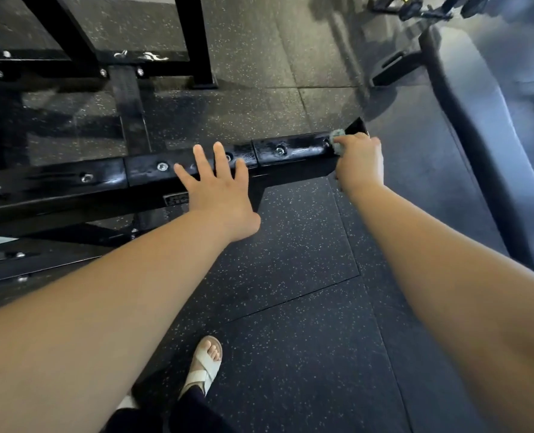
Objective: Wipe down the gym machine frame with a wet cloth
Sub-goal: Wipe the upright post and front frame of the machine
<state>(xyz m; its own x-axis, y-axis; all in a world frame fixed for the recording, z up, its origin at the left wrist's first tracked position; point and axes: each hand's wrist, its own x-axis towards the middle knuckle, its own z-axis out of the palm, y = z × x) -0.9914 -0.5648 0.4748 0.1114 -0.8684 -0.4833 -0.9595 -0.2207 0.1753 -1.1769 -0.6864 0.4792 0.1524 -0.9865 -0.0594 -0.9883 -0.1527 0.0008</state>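
Glossy black metal frame (290, 150); cloth (337, 142) possibly terry.

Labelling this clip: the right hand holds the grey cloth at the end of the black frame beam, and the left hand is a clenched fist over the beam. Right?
Not quite. The head view shows the left hand open, fingers spread, over the black frame beam, not clenched. The right hand does hold the grey cloth at the beam's end.

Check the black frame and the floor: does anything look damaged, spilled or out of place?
Nothing stands out. The frame bar shines wet beside the cloth gripped by the right hand, which fits wiping; its bolts sit in place.
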